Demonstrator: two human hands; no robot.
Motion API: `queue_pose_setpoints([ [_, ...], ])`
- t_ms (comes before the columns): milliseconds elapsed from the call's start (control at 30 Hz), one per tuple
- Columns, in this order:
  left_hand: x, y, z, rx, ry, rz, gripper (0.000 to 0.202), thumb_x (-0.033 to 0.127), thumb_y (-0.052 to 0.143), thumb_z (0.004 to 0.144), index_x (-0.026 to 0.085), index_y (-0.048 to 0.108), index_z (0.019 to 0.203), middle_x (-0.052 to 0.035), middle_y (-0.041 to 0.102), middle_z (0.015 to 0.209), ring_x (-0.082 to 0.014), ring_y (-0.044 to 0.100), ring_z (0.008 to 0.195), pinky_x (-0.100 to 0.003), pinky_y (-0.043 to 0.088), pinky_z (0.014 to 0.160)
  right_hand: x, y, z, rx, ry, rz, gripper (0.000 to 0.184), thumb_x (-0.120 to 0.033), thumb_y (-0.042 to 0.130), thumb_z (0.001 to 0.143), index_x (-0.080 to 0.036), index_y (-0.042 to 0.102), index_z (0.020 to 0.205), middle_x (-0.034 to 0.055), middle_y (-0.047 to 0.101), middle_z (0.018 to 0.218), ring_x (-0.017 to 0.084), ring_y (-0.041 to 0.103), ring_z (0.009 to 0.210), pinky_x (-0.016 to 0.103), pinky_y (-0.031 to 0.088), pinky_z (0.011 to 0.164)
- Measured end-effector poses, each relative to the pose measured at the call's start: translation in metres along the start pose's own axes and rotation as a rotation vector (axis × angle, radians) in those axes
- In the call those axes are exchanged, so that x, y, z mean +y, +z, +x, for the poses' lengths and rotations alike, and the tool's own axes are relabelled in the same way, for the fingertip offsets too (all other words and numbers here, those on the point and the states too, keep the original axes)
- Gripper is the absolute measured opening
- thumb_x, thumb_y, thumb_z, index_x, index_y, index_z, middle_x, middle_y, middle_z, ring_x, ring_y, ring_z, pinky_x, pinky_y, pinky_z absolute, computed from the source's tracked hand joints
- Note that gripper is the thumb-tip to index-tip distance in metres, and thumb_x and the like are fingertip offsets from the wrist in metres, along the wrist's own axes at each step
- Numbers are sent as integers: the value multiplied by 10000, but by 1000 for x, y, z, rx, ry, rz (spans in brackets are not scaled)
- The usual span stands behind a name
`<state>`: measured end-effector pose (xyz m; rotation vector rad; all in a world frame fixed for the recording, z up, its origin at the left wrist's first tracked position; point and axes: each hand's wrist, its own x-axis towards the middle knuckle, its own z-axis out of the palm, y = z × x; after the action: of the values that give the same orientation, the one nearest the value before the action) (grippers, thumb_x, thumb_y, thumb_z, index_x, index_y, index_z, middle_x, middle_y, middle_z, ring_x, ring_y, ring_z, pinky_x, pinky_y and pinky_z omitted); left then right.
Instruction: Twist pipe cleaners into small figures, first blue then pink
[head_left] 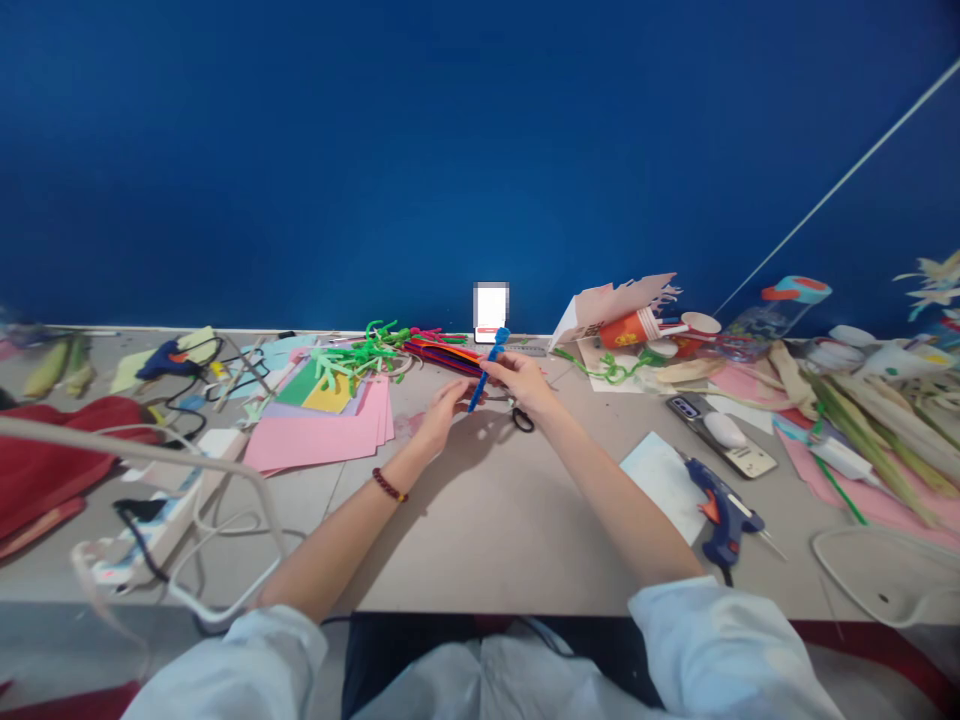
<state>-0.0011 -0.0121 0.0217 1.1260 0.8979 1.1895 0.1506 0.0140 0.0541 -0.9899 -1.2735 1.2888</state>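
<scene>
A blue pipe cleaner (487,372) stands tilted above the grey table (480,520), its top end curled. My right hand (525,385) pinches it near the middle. My left hand (442,410), with a dark red bead bracelet at the wrist, closes its fingers on the lower end. Just behind my hands lies a bundle of coloured pipe cleaners (442,355), and green twisted ones (360,355) rest on a stack of coloured paper (322,430). Black-handled scissors (523,418) lie on the table under my right wrist.
A blue glue gun (724,510) lies at the right on white paper, another glue gun (165,358) at the far left. A power strip with white cables (157,520) sits at the left. Paper cups (637,328), dried leaves (877,420) and a phone (724,435) crowd the right side.
</scene>
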Motion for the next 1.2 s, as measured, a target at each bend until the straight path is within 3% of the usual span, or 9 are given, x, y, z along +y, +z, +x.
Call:
queue_pose_setpoints([
  [300,-5,-2,3,77,-19,3,248,383,636,737,177,694,859,-46,668,803,-147,605,730,-234,444,611,4,-1,1,-49,-28,-12,317,-413,719,639,-178,694,850,3,655,735,127,566,644,269,443,636],
  [633,-4,-4,5,-25,-164,-223,248,350,773,628,156,685,755,-18,633,727,-108,562,630,-223,426,582,-3,-2,-2,-79,4,54,320,-393,739,634,-183,697,872,2,651,751,107,550,631,246,438,605],
  [900,-7,-4,7,-35,-112,-250,236,351,763,664,155,633,676,6,569,631,-83,500,568,-219,399,551,-1,0,0,18,32,77,284,-407,752,616,-173,646,738,19,640,709,129,577,623,267,485,591],
  [1200,-3,-2,6,-11,-67,-250,297,392,790,609,156,622,673,16,562,637,-70,483,568,-195,392,528,8,-3,6,16,32,69,302,-443,739,630,-190,646,768,35,665,756,165,622,672,309,527,632],
])
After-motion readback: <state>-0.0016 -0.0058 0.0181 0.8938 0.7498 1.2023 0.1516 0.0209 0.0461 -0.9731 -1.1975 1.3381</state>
